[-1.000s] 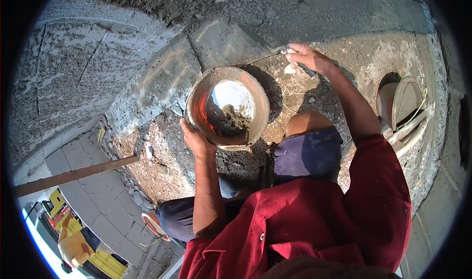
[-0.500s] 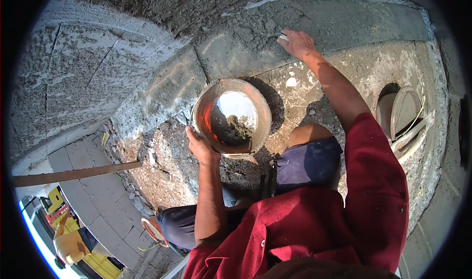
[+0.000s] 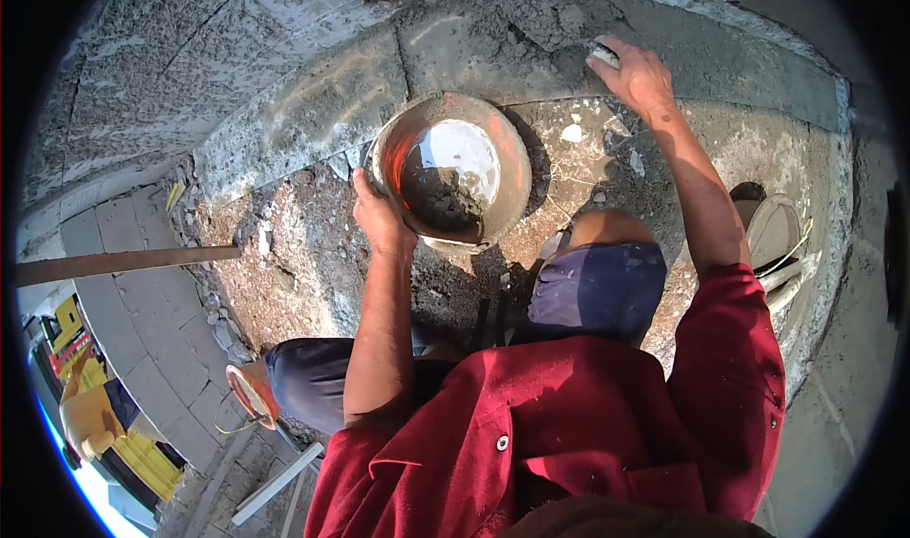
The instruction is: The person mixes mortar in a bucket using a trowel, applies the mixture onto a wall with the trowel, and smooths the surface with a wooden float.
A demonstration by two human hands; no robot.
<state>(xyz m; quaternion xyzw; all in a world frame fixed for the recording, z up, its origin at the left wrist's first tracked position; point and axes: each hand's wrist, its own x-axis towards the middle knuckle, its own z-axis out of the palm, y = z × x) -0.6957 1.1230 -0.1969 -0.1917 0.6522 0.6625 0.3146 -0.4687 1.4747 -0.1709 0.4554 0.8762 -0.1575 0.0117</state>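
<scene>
A round bucket [image 3: 517,149], orange in patches and crusted grey, stands before me with wet grey mortar [image 3: 445,202] and a whitish patch inside. My left hand [image 3: 382,220] grips its left rim, thumb up and the fingers partly hidden. Up and to the right, my right hand [image 3: 643,78] is closed around a small pale, rounded piece [image 3: 604,55], dark on top, whose kind I cannot make out. That hand is at a grey slab ledge [image 3: 701,69], beside a rough heap of mortar [image 3: 559,28]. A grey pointed metal-like piece [image 3: 343,164] lies left of the bucket.
A wooden bar [image 3: 133,263] juts in from the left. Rubble and a white stone [image 3: 571,133] lie on the dirt. Another bucket [image 3: 775,230] lies at right beside pale sticks [image 3: 791,282]; an orange-rimmed bucket [image 3: 251,396] is lower left. A person [image 3: 95,410] is farther off at left.
My right hand has moved right along the ledge and slightly nearer, away from the mortar heap, still holding the pale piece. My left hand stays on the bucket rim. The whole view has shifted.
</scene>
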